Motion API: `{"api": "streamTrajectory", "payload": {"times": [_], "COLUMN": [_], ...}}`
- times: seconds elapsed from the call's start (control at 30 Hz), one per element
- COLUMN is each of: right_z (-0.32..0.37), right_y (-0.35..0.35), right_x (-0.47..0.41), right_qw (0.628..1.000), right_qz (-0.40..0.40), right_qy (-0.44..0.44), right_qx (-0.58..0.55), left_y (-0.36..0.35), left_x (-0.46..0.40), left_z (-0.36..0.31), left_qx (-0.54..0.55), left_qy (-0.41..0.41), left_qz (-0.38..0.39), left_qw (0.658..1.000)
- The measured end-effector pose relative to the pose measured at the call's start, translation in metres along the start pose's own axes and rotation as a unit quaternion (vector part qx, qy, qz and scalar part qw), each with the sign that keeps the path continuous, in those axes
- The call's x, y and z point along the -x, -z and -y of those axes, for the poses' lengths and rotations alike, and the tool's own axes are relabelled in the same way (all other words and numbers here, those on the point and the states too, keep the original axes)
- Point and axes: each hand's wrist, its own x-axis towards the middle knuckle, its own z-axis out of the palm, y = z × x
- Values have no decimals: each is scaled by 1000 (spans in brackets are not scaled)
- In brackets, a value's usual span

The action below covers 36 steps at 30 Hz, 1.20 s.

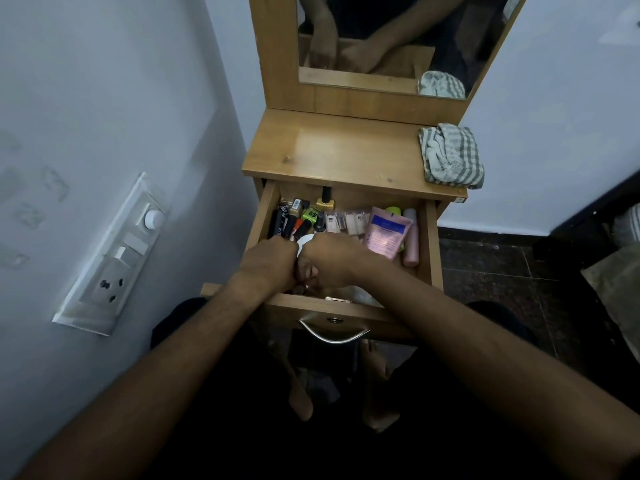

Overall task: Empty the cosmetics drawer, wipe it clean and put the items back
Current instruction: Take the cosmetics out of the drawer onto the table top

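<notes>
The wooden drawer [429,244] is pulled open and full of cosmetics. At its back left lie several dark lipsticks [285,223] and a yellow nail polish bottle [325,201]. A pink tube [385,233] and a pink bottle [411,242] lie at the right. My left hand [268,263] and my right hand [332,259] are side by side inside the drawer's front half, fingers curled down over small items. A white round thing [304,242] shows between them. What each hand grips is hidden.
A striped grey-and-white cloth [450,155] lies on the right of the dresser top [332,147]. A mirror [381,39] stands behind it. The left wall carries a switchboard [117,258]. The drawer's metal handle [334,332] is near my knees. Dark floor lies to the right.
</notes>
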Motion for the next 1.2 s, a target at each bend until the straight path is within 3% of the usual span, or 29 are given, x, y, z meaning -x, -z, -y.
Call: {"api": "streamTrajectory", "payload": {"times": [0.2,0.4,0.57,0.67,0.77,0.93,1.2], "right_z": [-1,-27,-52,-68,-80,-83,-89], "right_y": [-3,37,98,126,147,168,147], "right_x": [11,38,20,-15,-59,-124,-163], "right_qw": [1000,979,912,870,872,900,881], "right_qz": [-19,-131,-285,-335,-338,-277,-301], "right_qy": [-13,-63,-140,-177,-200,-220,-249], "right_qx": [2,-140,-260,-316,-293,-256,-268], "left_y": [-2,-10,-11,-9,-5,-4,-5], "left_x": [2,1,0,3,6,5,4], "left_z": [3,8,9,8,6,6,6], "left_qx": [54,142,213,217,218,234,254], "left_qy": [6,15,12,3,-6,-12,11], "left_qz": [6,-114,-152,-166,-163,-172,-215], "left_qw": [999,983,965,962,962,957,943]}}
